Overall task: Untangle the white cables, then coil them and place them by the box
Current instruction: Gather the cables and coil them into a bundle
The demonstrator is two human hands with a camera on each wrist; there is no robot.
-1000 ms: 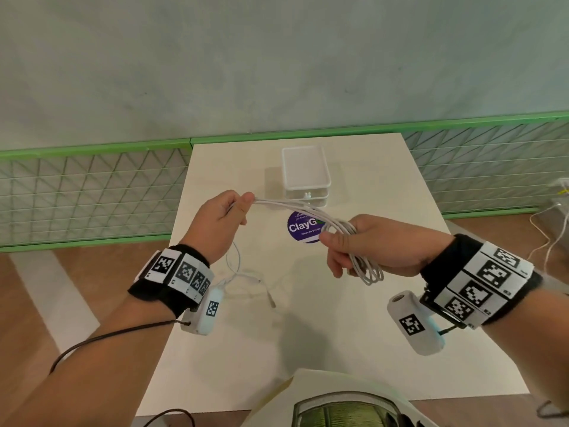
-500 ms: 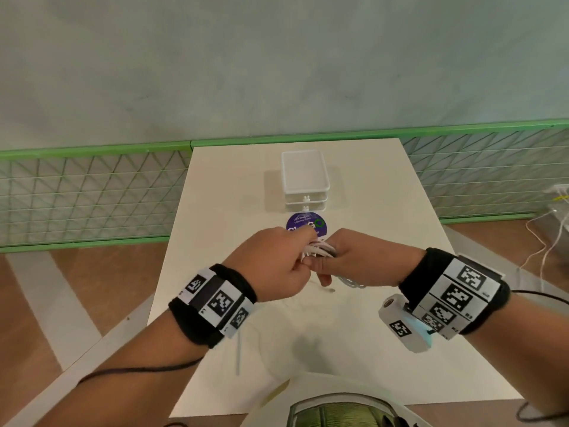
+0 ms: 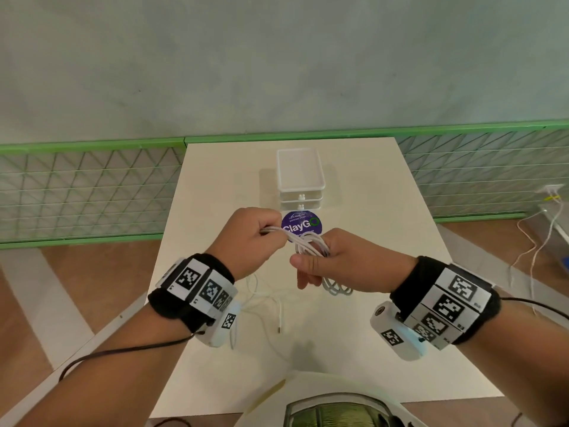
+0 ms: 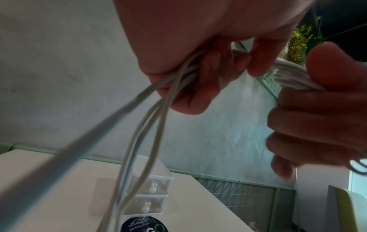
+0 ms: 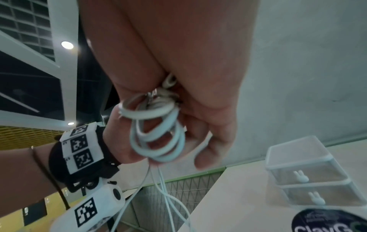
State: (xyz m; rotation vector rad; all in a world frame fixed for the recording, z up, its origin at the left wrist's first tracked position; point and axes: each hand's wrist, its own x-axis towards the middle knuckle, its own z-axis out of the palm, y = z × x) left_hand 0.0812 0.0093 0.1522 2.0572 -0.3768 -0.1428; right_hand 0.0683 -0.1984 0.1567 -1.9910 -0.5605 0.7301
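My right hand (image 3: 320,260) grips a coil of white cable (image 3: 309,245) above the table, and loops of the coil (image 5: 158,133) hang below its fingers. Just to its left, my left hand (image 3: 261,232) pinches strands of the same white cable (image 4: 158,109), which run into the coil. Loose cable trails down from the left hand, and a free end (image 3: 279,318) lies on the table beneath. The white drawer box (image 3: 301,180) stands at the far middle of the table, beyond both hands.
A round purple sticker (image 3: 301,226) lies on the white table (image 3: 400,334) just in front of the box. Green mesh fencing (image 3: 86,192) runs along the far side. More wires (image 3: 535,241) lie on the floor at the right.
A second ago my hands were apart with cable stretched between them. The left hand came right to meet the right, then drew back a little left, adding cable to the coil.
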